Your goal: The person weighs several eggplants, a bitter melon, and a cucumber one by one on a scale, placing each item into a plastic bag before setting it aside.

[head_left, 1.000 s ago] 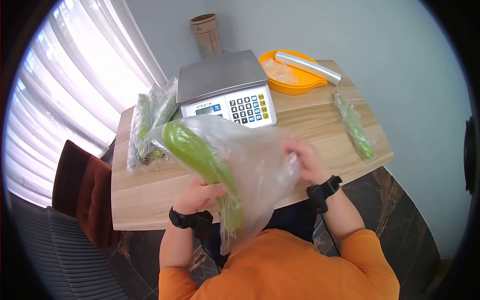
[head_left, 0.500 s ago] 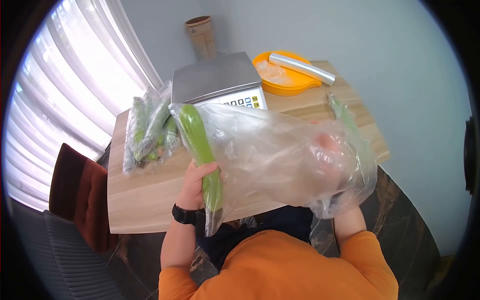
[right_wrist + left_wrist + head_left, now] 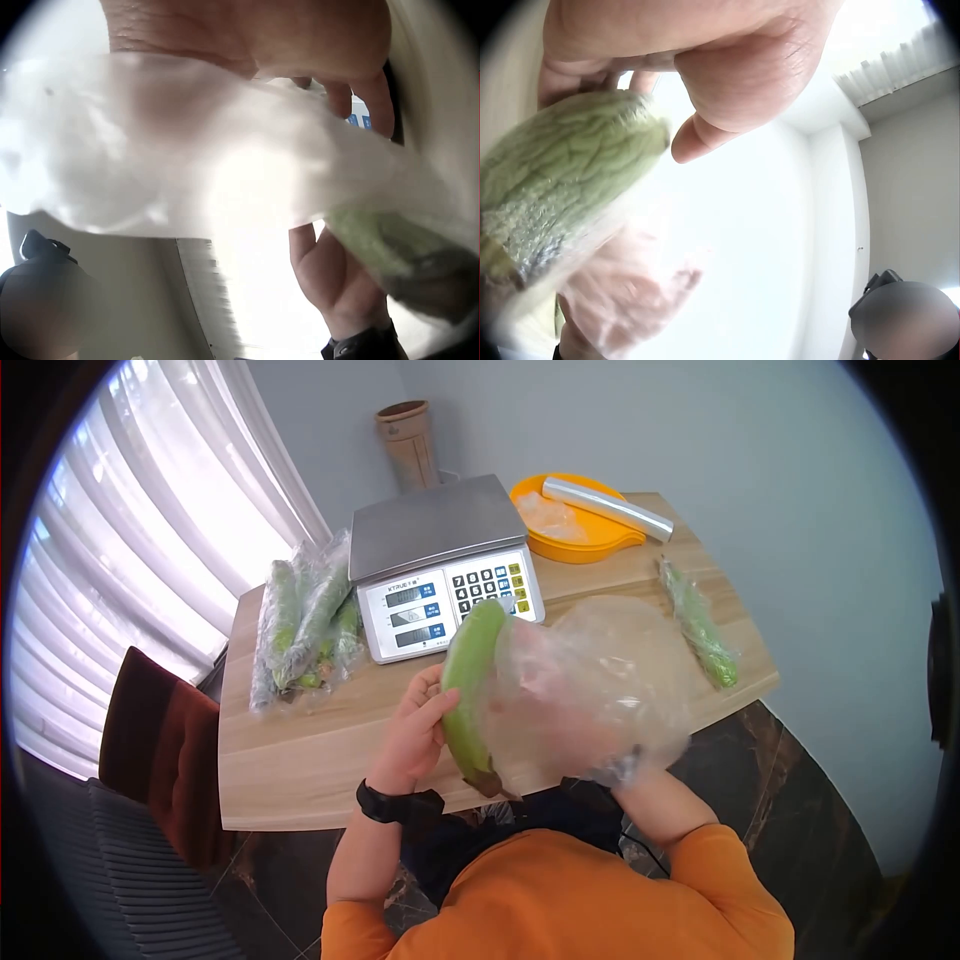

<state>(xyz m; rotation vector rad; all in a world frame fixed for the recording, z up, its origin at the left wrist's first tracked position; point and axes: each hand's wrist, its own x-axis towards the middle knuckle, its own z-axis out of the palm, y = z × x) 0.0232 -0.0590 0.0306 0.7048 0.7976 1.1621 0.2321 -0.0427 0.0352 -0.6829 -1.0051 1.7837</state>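
Note:
A long green gourd-like vegetable (image 3: 473,690) with a brown stem end is upright and slightly tilted over the table's near side. My left hand (image 3: 412,730) grips it midway, thumb on the near face and fingers behind. Beside it to the right, a clear plastic bag (image 3: 640,660) billows around my right hand (image 3: 550,680), which shows blurred through the film. Its fingers look spread in the left wrist view, just below the vegetable (image 3: 570,165). In the right wrist view the film (image 3: 187,150) spreads across my palm.
A scale (image 3: 440,525) stands behind the hands. Several wrapped green vegetables (image 3: 300,620) lie on the left, and another wrapped one (image 3: 700,625) on the right. An orange basin (image 3: 580,545) holds crumpled film and a roll of plastic (image 3: 610,508).
My left hand has brought the vegetable rightward, toward my right hand. The bag, stretched wide half a second ago, is bunched around my right hand, and plastic has come off the vegetable's lower end.

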